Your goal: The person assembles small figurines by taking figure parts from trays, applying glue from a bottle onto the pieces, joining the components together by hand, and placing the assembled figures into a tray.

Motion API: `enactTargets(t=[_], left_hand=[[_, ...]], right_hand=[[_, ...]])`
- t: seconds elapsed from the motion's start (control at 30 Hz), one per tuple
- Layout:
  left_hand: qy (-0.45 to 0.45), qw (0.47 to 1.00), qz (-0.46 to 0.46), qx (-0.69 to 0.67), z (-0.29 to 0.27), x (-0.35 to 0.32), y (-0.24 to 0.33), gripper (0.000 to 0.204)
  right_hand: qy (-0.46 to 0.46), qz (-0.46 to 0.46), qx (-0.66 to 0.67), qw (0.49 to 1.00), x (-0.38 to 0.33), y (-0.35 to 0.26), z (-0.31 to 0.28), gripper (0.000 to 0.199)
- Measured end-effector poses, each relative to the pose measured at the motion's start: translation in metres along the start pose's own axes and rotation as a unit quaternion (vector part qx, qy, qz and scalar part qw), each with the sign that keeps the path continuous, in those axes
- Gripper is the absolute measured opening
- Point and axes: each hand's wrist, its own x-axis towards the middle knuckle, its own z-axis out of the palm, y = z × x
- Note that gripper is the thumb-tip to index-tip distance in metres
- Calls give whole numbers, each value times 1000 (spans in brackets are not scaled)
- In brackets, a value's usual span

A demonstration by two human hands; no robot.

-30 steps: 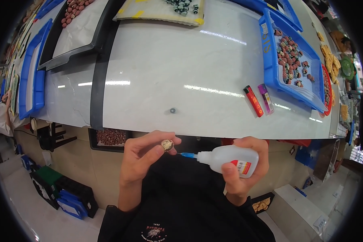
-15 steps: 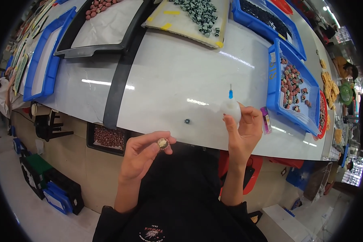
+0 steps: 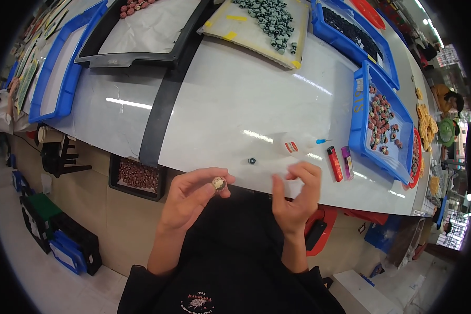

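Just off the table's front edge, my left hand (image 3: 182, 199) pinches a small round figurine piece (image 3: 219, 183), reddish with a cream and dark face, between thumb and fingertips. My right hand (image 3: 297, 199) is empty, its thumb and curled fingers apart, over the table edge. Beyond it a white squeeze bottle (image 3: 290, 144) lies on its side, its blue needle tip (image 3: 322, 141) pointing right. Between the hands, a little farther back, sits a small dark green round piece (image 3: 251, 161) on the white table (image 3: 220, 115).
A red lighter (image 3: 334, 164) and a purple lighter (image 3: 347, 162) lie near a blue tray (image 3: 359, 125) of reddish pieces. At the back, a yellow-taped board (image 3: 246, 39) bears dark green pieces, beside a black tray (image 3: 107, 60). A black bin (image 3: 112, 183) of brown bits stands below the table.
The bottle, upright in my right hand before, now lies on the table, let go. My right hand has drawn back toward me. The red lighter has come into sight.
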Motion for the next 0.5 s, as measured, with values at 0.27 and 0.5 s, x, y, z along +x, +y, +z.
enactTargets(t=[0.27,0.5], left_hand=[[-36,999,8,-17,0,-1,0,29],[-5,999,2,33,17,1,-1,33]], right_hand=[[-151,86,-27,984,16,-7,25,16],[-95,98,85,987,3,-21,7,22]])
